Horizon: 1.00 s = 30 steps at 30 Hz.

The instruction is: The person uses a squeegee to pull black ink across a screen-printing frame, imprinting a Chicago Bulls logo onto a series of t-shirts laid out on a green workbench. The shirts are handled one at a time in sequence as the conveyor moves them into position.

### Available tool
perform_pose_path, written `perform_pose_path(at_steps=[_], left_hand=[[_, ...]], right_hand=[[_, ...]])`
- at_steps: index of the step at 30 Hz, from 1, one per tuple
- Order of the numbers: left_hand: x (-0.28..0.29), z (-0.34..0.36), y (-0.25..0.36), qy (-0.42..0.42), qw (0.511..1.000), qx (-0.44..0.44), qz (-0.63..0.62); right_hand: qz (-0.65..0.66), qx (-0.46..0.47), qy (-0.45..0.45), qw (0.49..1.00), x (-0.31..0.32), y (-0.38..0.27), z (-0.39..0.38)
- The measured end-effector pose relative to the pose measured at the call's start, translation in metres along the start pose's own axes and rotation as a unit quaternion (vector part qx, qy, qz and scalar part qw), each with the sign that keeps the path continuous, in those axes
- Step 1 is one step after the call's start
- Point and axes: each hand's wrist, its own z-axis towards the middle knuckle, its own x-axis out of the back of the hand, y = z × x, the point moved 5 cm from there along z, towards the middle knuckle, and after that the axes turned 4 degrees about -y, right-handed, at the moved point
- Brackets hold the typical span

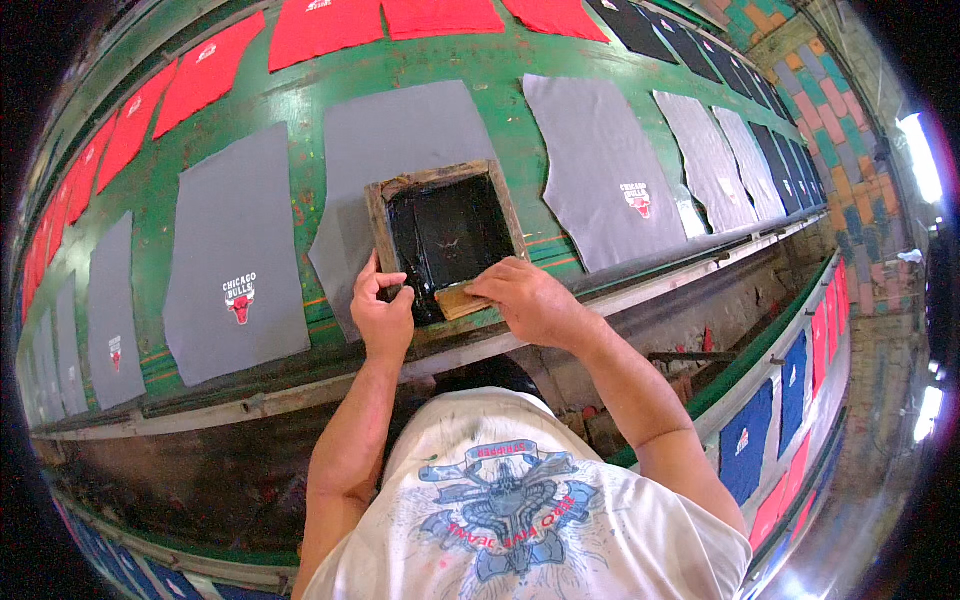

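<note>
A wooden screen-printing frame (378, 222) with dark ink inside lies over the lower part of a grey fabric panel (400, 125) on the green table. My left hand (383, 310) grips the frame's near left corner, its thumb and fingers closed on the wood. In my right hand (535, 303) is a wooden squeegee (465, 301), pinched at its right end and resting at the near side of the screen. A small pale design shows faintly through the mesh. The squeegee's lower edge is hidden inside the frame.
Grey panels with a printed bull emblem lie left (240, 230) and right (600, 165). Red panels (325, 35) line the table's far side, black ones (640, 28) the far right. A pale rail (250, 408) edges the green table (310, 150). Another table holds blue panels (746, 440).
</note>
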Motion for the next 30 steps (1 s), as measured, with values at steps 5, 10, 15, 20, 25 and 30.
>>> perform_pose_path(at_steps=[5,10,15,20,25,30], left_hand=[[-0.001,0.001,-0.003,0.0,1.0,0.005,-0.019],[0.001,-0.002,-0.006,0.008,0.999,0.04,0.003],[0.0,-0.004,-0.005,0.019,0.996,0.072,-0.039],[0.001,-0.004,-0.002,0.018,0.997,0.057,-0.055],[0.001,-0.003,-0.008,0.015,0.994,0.09,-0.065],[0.0,-0.003,-0.01,0.008,0.995,0.073,-0.071]], right_hand=[[0.025,0.015,-0.065,0.997,0.005,0.016,0.008],[0.067,-0.006,-0.115,0.991,0.018,0.055,0.034],[0.054,0.042,-0.036,0.997,0.02,0.087,0.072],[-0.007,0.028,0.005,1.0,0.016,0.105,0.105],[-0.009,0.023,0.003,1.0,0.021,0.101,0.109],[-0.075,0.067,-0.026,0.995,0.008,0.075,0.083]])
